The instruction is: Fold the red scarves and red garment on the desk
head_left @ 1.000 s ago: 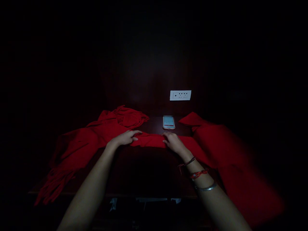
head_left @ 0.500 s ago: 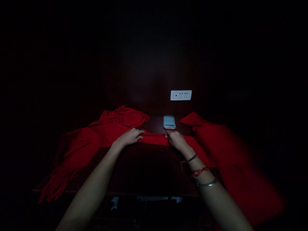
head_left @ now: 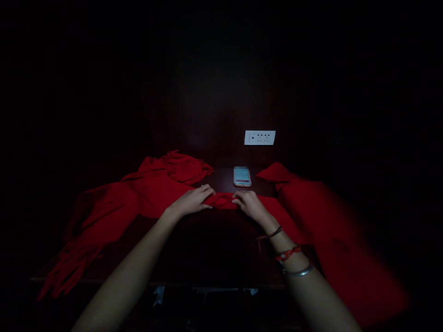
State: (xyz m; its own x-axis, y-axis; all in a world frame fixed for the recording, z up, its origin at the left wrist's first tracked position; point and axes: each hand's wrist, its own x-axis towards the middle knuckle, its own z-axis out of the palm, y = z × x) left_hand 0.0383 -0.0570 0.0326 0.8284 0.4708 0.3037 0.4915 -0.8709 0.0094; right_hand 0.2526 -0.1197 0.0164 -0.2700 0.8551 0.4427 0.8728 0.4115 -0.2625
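A long red scarf (head_left: 152, 193) with fringed ends lies across a dark tabletop, bunched narrow in the middle. My left hand (head_left: 195, 198), a ring on one finger, grips this narrow part with its thumb along the near edge. Just to the right, my right hand (head_left: 247, 203) pinches the same strip between thumb and fingers. Between both hands the cloth shows a small fold with a dark hollow. Bracelets and a metal bangle circle my right wrist and forearm. Some fingertips are hidden by the cloth and the dim light.
Just beyond my right hand lies a phone (head_left: 242, 176) with its screen lit. A white socket plate (head_left: 260, 137) is on the dark wall behind. The table's front edge (head_left: 173, 281) crosses below my forearms, with pale objects underneath. Darkness hides the sides.
Both hands have shifted slightly toward me, the left one also a little to the right. The strip between them has gone from a flat, lengthwise fold to a puckered one. The phone stays put.
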